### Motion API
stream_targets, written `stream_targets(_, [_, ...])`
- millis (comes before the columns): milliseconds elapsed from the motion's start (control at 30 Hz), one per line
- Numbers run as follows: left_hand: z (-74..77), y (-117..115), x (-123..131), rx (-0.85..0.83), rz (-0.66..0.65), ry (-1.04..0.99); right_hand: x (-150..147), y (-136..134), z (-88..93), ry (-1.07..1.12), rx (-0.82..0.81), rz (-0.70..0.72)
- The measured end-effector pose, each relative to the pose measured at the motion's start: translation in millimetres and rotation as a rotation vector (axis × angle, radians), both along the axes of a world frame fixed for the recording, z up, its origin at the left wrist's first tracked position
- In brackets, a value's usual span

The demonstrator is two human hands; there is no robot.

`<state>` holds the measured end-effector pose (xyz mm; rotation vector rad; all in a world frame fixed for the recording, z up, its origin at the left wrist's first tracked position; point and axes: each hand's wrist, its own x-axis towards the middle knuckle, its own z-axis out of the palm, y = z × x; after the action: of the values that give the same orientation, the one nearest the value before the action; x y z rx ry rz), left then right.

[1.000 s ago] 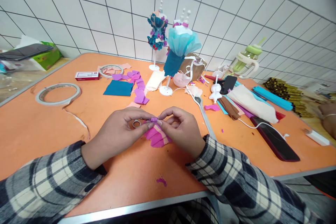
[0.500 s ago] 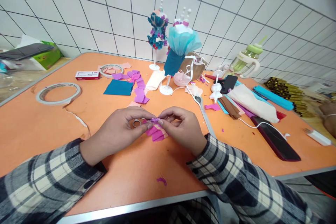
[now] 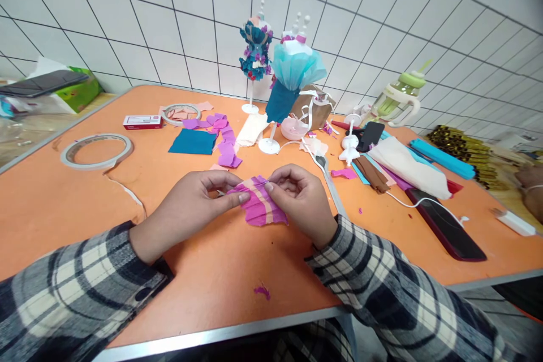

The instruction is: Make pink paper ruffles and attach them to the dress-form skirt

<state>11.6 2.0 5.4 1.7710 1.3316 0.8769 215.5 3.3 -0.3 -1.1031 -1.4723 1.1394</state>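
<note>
Between my hands is a piece of purple crepe paper [image 3: 254,206] with a peach stripe down it, spread out just above the orange table. My left hand [image 3: 190,209] pinches its left edge between thumb and fingers. At the upper right edge, my right hand [image 3: 299,198] grips the paper the same way. A small purple scrap [image 3: 262,292] lies on the table near the front edge. Behind my hands are purple paper strips [image 3: 228,147] and a teal paper square [image 3: 192,141].
Two dress forms stand at the back, one with a ruffled teal dress [image 3: 255,51], one with a light blue paper ruffle [image 3: 297,65]. A tape roll [image 3: 68,153] sits left, a red-and-white box [image 3: 143,122] behind it. Rightward are a phone [image 3: 445,226], rolled papers [image 3: 407,164] and a green-lidded bottle [image 3: 396,99].
The purple paper, bunched between my fingertips before, is now opened out flat and tilted toward me. My right hand has shifted slightly right and up, widening the gap between my hands.
</note>
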Motion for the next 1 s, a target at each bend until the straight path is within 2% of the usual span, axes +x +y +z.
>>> stream_targets(133, [4.3,-0.8,-0.4,0.100,0.058,0.104,3.0,4.1,-1.5,0.005,-0.030,-0.029])
stream_targets(367, [6.0,-4.3,-0.6,0.142,0.063,0.158,3.3,8.2,-4.2,0.006,-0.078,-0.013])
stream_targets(500, [7.1,-8.1,1.5,0.190,0.013,0.141,-2.1,3.5,-5.9,-0.028,-0.081,0.051])
stream_targets(633, [8.6,-8.6,2.3,0.258,0.005,0.135,-6.3,-1.0,-7.2,0.033,-0.092,0.121])
stream_targets(800, [13.3,-10.8,2.7,0.218,0.019,0.137,-7.8,-2.3,-6.8,0.135,-0.118,0.149])
stream_targets(1000, [11.7,-10.7,4.0,0.139,-0.020,0.098,-9.5,-2.3,-6.9,0.123,-0.122,0.150])
